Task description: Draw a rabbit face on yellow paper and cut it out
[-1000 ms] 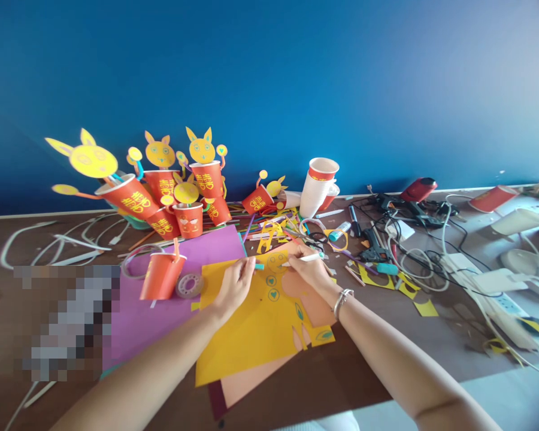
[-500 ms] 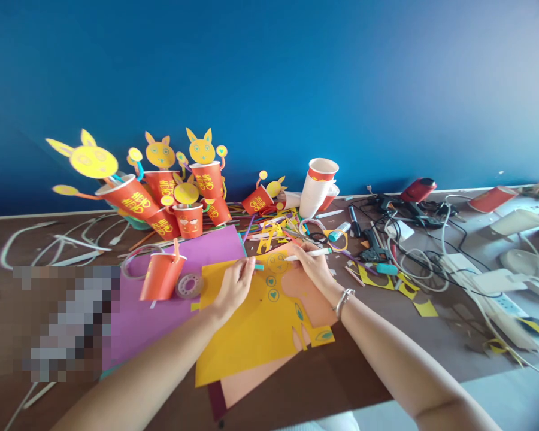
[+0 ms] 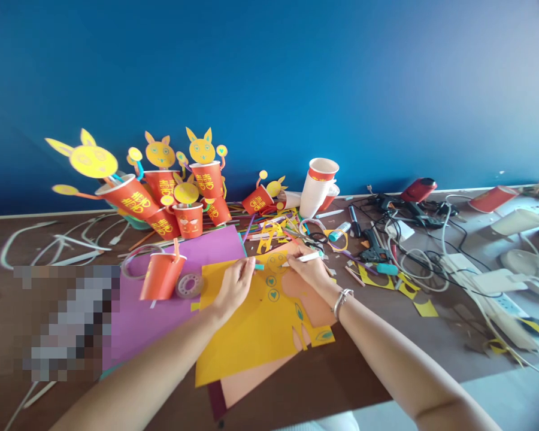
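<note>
A yellow paper sheet (image 3: 247, 329) lies on the table over purple and orange sheets, with small teal drawings on its far part. My left hand (image 3: 234, 287) rests on the sheet's far edge, fingers curled and pressing it down. My right hand (image 3: 312, 270), with a bracelet at the wrist, pinches a white pen (image 3: 303, 258) whose tip touches a drawn circle on the yellow paper.
Red paper cups with yellow rabbit heads (image 3: 179, 185) crowd the back left. One red cup (image 3: 161, 275) and a tape roll (image 3: 189, 285) sit on the purple sheet (image 3: 161, 311). A white cup stack (image 3: 317, 185), a glue gun (image 3: 375, 245), cables and a power strip (image 3: 489, 293) fill the right.
The pen in my right hand swung slightly, its far end rising and dropping back, while the tip stayed at the drawn circle. My left hand has not moved.
</note>
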The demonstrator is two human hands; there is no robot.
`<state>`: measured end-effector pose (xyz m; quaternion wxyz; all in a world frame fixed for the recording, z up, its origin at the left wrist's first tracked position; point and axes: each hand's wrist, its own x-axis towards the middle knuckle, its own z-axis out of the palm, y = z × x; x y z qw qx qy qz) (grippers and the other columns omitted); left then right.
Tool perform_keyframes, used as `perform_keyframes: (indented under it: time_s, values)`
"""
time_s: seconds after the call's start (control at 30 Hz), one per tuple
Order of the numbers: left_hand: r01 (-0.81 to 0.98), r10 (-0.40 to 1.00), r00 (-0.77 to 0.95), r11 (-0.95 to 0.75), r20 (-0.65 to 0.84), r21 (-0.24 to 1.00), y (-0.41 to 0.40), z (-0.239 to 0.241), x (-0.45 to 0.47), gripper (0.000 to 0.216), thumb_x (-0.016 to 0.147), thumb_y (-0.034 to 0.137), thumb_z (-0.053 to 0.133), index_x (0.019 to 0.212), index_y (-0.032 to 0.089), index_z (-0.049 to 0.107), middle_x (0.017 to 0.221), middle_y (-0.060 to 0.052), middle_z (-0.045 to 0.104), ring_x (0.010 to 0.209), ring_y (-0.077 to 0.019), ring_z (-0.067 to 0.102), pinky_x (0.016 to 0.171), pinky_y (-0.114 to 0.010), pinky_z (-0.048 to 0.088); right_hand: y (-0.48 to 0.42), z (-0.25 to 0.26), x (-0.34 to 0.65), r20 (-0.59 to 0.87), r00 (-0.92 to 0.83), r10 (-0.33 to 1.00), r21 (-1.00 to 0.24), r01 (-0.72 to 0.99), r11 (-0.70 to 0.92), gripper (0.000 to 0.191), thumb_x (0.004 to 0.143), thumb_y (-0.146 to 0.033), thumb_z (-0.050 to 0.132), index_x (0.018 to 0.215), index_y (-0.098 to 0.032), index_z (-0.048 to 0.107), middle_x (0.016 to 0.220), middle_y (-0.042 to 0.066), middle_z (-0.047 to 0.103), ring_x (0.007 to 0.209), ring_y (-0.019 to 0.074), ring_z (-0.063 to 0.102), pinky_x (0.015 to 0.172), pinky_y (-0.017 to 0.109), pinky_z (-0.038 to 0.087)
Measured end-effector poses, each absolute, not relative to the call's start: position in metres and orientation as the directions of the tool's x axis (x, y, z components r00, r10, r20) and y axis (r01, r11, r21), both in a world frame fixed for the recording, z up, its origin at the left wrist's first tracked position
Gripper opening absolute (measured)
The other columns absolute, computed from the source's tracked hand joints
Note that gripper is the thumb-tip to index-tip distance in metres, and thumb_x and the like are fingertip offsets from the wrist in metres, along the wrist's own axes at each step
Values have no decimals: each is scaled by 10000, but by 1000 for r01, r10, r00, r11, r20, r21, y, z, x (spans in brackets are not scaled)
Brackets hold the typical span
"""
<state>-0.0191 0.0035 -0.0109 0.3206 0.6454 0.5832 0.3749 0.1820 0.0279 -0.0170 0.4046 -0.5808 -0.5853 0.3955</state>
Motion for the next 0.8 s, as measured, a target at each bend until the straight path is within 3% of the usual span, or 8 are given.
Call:
perform_keyframes:
  time_s: [0.47, 0.8]
  values:
    - [491, 994, 41, -106, 98, 865, 4, -11, -19, 401, 891, 480, 362, 717, 217, 609, 628, -63, 616, 709, -206, 621, 634, -284, 476, 30, -26, 183, 52, -27, 998, -910, 410, 59, 170, 654, -262, 508, 550, -206, 385, 501, -49, 422, 481, 97, 367, 432, 221, 258]
    - [494, 995, 40, -95, 86, 864, 4, -11, -19, 408, 892, 481, 360, 707, 210, 603, 625, -58, 604, 711, -210, 623, 638, -291, 479, 30, -32, 184, 43, -33, 999, -931, 361, 52, 257, 719, -386, 557, 598, -206, 420, 515, -47, 450, 477, 100, 375, 434, 225, 279]
